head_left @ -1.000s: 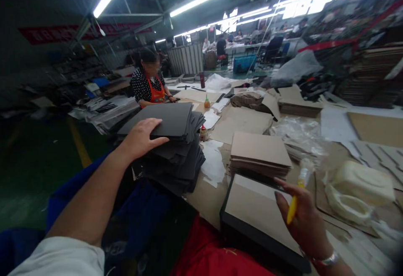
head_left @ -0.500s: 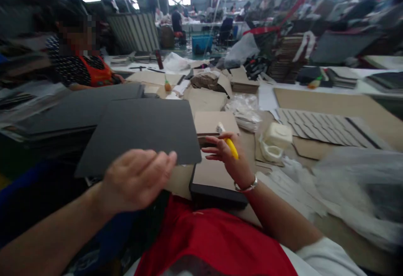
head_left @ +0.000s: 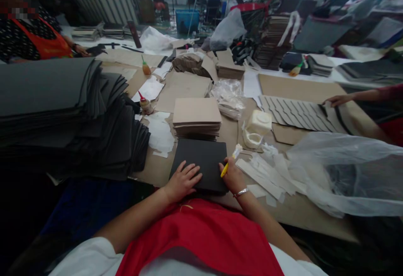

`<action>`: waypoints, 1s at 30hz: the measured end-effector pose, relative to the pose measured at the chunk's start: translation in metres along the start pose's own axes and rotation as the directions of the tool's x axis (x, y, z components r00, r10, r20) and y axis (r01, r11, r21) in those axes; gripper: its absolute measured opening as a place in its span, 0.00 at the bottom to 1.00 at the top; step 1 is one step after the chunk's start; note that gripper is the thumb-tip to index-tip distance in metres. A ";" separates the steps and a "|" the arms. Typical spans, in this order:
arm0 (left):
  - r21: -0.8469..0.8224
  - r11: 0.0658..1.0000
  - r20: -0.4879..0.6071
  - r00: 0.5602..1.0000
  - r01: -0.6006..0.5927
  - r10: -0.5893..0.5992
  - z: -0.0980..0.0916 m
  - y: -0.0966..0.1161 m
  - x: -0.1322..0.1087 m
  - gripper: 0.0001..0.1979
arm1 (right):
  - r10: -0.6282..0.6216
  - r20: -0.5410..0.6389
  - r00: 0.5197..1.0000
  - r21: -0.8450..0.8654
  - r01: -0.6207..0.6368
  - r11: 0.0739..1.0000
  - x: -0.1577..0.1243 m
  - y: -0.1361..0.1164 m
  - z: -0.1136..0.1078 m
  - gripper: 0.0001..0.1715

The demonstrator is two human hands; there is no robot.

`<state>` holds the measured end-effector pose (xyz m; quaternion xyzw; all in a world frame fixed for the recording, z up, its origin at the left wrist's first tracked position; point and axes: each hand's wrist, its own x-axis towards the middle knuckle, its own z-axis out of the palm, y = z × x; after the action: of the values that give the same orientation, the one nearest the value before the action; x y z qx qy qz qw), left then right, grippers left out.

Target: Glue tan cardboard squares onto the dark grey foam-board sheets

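Note:
A dark grey sheet (head_left: 204, 158) lies folded or flat on a block in front of my red apron; what is beneath it is mostly hidden. My left hand (head_left: 183, 182) rests on its near left part, fingers spread. At the sheet's right edge, my right hand (head_left: 234, 177) closes around a brush (head_left: 224, 170) with a yellow handle and whitish bristles pointing up and away. Just beyond the sheet stands a stack of beige boards (head_left: 197, 111). Left of it rises a tall, uneven pile of dark grey sheets (head_left: 103, 121).
To the right are a cut-open white plastic jug (head_left: 257, 125), white paper strips (head_left: 264, 175) and a clear plastic bag (head_left: 352, 171). A red-tipped glue bottle (head_left: 145, 104) stands at left. One co-worker's hand (head_left: 340, 100) touches slotted strips; another person (head_left: 37, 37) is far left.
The dark grey sheet by my left hand has come from the left onto the block before me. Both hands moved down onto it, and my right fingers closed in. My view tilted downward.

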<state>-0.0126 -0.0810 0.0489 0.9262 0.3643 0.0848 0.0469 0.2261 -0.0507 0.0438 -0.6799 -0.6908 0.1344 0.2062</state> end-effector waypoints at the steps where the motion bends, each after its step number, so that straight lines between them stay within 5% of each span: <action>1: -0.006 1.000 0.024 1.000 0.020 -0.020 -0.001 -0.002 0.000 0.33 | 0.000 -0.006 1.000 -0.012 0.000 1.000 0.001 0.001 0.001 0.12; 7: -0.029 0.999 0.085 0.996 0.029 -0.027 -0.008 -0.004 0.007 0.33 | -0.048 -0.005 0.999 -0.095 0.047 0.994 0.003 0.006 -0.004 0.14; 11: -0.076 0.997 0.033 0.999 0.031 -0.029 -0.016 -0.007 0.021 0.38 | -0.087 -0.214 0.973 -0.131 0.060 0.990 0.026 0.010 -0.048 0.22; 14: -0.057 0.998 -0.135 0.990 0.024 -0.031 -0.028 -0.022 0.054 0.35 | -0.067 -0.356 0.932 0.166 0.133 0.977 0.070 -0.009 -0.089 0.24; 17: 0.033 0.997 -0.293 0.954 0.067 -0.055 -0.040 -0.045 0.103 0.29 | -0.027 -0.225 0.974 0.610 0.163 0.775 0.130 -0.055 -0.105 0.27; 21: 0.088 0.967 -0.278 0.939 0.237 -0.205 -0.043 -0.073 0.152 0.32 | -0.190 0.139 0.972 0.830 -0.010 0.558 0.207 -0.120 -0.073 0.23; 25: 0.110 0.950 -0.197 0.943 0.293 -0.268 -0.035 -0.087 0.164 0.33 | -0.318 0.443 0.838 0.749 -0.150 0.645 0.260 -0.148 -0.026 0.16; 30: 0.098 0.958 -0.227 0.943 0.270 -0.242 -0.031 -0.089 0.161 0.32 | -0.083 0.349 0.933 0.712 -0.207 0.671 0.306 -0.155 -0.001 0.11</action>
<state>0.0380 0.0950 0.0861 0.8576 0.4894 0.1528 -0.0411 0.0923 0.2478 0.1478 -0.5261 -0.5783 0.5285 0.3310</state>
